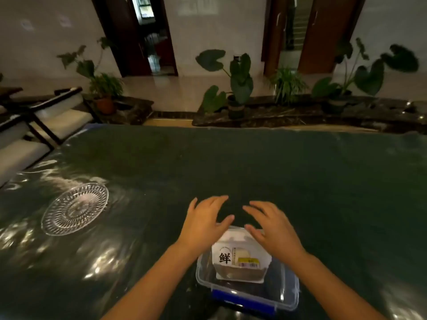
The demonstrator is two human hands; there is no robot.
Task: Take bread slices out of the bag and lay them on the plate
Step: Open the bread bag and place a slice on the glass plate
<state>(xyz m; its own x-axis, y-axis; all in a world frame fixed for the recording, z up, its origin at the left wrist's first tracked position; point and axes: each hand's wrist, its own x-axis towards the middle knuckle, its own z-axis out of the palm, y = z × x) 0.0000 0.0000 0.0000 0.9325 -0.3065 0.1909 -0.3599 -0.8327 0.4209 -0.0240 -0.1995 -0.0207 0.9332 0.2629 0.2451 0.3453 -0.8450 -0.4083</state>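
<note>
A bread bag (pixel 240 257) with a white label and a large black character lies inside a clear plastic box (pixel 290 294) with a blue clasp, near the table's front edge. My left hand (pixel 205 220) and my right hand (pixel 270 225) hover over the far end of the bag, fingers spread, holding nothing. A clear cut-glass plate (pixel 75 209) sits on the table to the left, with nothing on it. The slices inside the bag are mostly hidden by the label.
The table (pixel 254 167) is covered in dark green cloth under glossy plastic. White-cushioned chairs (pixel 46 121) stand at the left. Potted plants (pixel 238 88) line a dark ledge beyond the far edge.
</note>
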